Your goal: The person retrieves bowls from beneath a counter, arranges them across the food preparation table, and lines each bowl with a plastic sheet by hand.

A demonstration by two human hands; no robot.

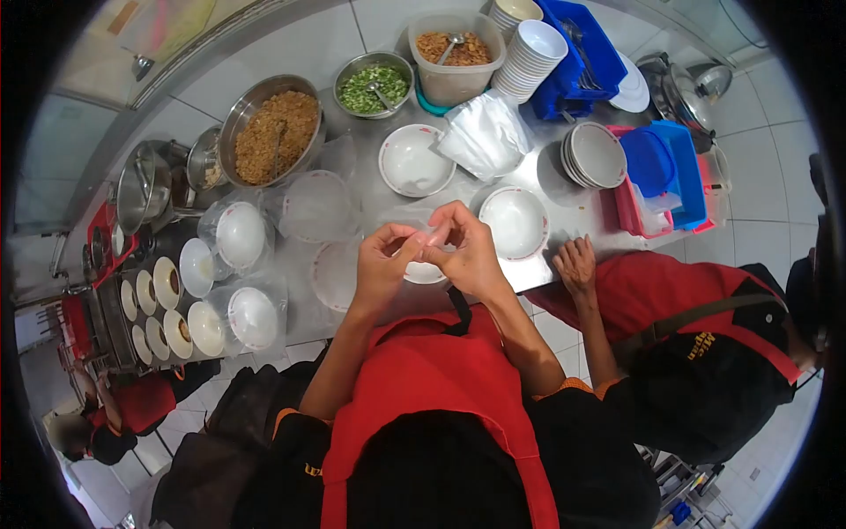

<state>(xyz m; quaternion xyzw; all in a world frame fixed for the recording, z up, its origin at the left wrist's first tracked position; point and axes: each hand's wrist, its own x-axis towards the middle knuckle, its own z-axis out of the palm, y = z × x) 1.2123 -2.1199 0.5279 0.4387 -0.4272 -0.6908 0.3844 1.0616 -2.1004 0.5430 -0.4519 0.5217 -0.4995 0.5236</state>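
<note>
My left hand and my right hand meet above the steel table's front edge, thumbs and fingertips pinched together. Between them is a thin clear plastic bag, only partly visible. A white bowl lies just under my hands, mostly covered by them. To the right of my right hand sits a white bowl with a red-marked rim. Another such bowl stands farther back, beside a stack of clear plastic bags. Left of my left hand are bowls in clear plastic.
Along the back are a pan of brown minced food, chopped greens and a tub of fried bits. Stacked bowls and blue baskets stand right. A co-worker's hand rests at the table edge.
</note>
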